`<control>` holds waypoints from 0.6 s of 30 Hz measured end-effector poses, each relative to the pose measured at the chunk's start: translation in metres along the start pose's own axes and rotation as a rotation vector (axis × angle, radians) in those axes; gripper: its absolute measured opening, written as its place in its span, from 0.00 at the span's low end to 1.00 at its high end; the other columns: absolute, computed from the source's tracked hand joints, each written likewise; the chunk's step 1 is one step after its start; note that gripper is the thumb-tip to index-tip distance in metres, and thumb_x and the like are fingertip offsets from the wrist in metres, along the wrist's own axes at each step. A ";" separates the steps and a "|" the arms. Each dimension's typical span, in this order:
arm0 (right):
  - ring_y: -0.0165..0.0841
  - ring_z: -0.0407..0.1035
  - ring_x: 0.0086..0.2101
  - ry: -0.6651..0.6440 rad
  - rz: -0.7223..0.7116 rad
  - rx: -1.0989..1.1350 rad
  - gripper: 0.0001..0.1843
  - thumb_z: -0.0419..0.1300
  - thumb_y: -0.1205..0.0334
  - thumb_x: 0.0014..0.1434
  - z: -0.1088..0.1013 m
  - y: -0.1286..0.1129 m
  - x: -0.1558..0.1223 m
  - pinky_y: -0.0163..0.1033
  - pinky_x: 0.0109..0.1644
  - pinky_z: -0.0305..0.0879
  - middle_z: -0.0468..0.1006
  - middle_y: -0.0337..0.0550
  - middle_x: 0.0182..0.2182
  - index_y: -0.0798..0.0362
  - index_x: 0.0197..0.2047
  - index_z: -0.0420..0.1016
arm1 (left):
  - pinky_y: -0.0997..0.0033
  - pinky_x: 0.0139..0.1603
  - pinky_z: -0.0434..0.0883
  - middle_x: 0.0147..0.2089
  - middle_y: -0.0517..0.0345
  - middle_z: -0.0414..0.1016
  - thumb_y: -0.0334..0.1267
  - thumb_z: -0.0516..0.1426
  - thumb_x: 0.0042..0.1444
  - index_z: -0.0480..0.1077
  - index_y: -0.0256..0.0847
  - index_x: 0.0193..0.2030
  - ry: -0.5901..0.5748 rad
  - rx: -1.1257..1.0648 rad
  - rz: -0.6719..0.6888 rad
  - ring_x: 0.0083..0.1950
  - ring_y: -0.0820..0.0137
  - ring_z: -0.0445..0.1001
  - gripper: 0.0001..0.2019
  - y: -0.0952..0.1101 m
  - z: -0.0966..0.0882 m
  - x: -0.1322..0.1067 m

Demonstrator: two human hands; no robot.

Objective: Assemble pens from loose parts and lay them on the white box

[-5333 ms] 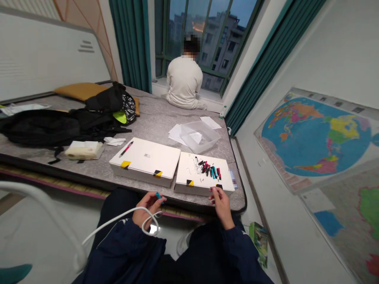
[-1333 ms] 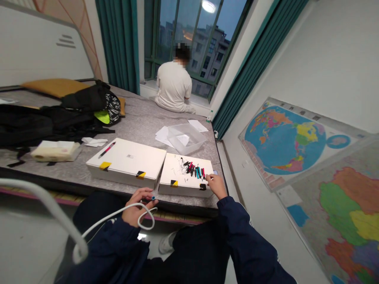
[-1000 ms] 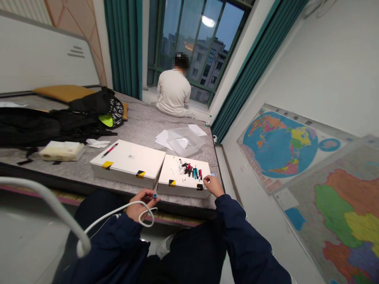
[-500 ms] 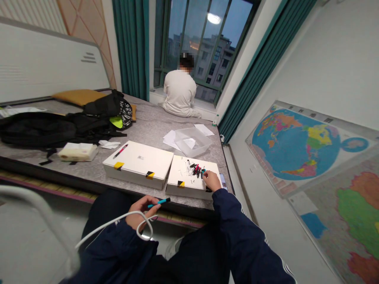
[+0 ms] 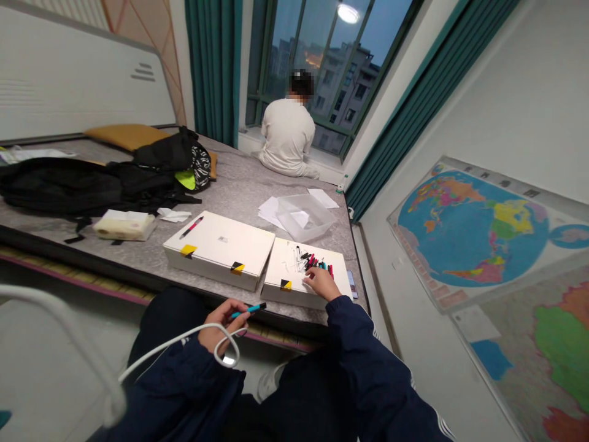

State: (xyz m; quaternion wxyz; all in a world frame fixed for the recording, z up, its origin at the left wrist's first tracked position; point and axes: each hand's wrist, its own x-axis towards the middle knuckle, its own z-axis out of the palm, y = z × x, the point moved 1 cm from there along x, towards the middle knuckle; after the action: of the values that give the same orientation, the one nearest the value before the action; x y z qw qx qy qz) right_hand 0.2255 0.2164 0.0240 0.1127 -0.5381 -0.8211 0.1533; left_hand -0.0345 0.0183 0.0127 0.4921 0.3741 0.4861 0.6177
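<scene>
My left hand (image 5: 221, 325) is closed around a teal pen barrel (image 5: 249, 310) with a black end, held above my lap. A white cable (image 5: 172, 347) loops by that wrist. My right hand (image 5: 323, 283) is over the right white box (image 5: 276, 270), thumb and index finger curled together at the near side of a heap of pen parts (image 5: 311, 260). Whatever is between those fingertips is too small to make out. Black, red, teal and white pieces make up the heap. On the left white box (image 5: 239, 236) lies a red and black pen (image 5: 191, 227).
A clear plastic bin (image 5: 306, 230) and paper sheets stand behind the boxes. A tissue pack (image 5: 125, 225) and black backpack (image 5: 59, 187) lie left. A phone (image 5: 352, 284) is beside the right box. A person (image 5: 289, 135) sits by the window. Maps (image 5: 473, 221) hang right.
My right hand has moved left across the heap, away from the teal pieces at its right side. My left hand still holds the teal barrel. The view has shifted slightly.
</scene>
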 end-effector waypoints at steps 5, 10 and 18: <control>0.36 0.72 0.37 -0.013 0.048 -0.045 0.08 0.63 0.61 0.57 0.009 -0.001 0.000 0.35 0.41 0.59 0.80 0.47 0.35 0.55 0.39 0.78 | 0.76 0.21 0.70 0.27 0.61 0.73 0.44 0.66 0.46 0.67 0.38 0.36 0.065 0.002 -0.008 0.25 0.72 0.73 0.17 0.004 0.000 0.006; 0.36 0.71 0.39 0.120 0.039 -0.008 0.13 0.56 0.58 0.63 0.001 -0.009 -0.005 0.36 0.45 0.60 0.79 0.50 0.37 0.57 0.41 0.77 | 0.76 0.19 0.68 0.24 0.62 0.72 0.45 0.66 0.46 0.70 0.36 0.37 0.015 0.040 -0.026 0.19 0.75 0.69 0.17 0.005 0.003 0.011; 0.31 0.69 0.30 0.067 -0.094 0.449 0.12 0.56 0.57 0.63 -0.005 -0.058 -0.039 0.35 0.35 0.63 0.78 0.41 0.32 0.54 0.38 0.77 | 0.74 0.21 0.69 0.32 0.50 0.80 0.49 0.64 0.49 0.75 0.34 0.43 0.005 0.081 -0.019 0.24 0.72 0.72 0.20 0.000 0.007 0.011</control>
State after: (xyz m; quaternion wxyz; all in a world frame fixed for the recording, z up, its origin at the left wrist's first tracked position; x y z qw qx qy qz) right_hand 0.1930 0.1598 0.0496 0.2638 -0.4653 -0.7865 0.3088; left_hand -0.0301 0.0307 0.0139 0.4813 0.3875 0.5156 0.5936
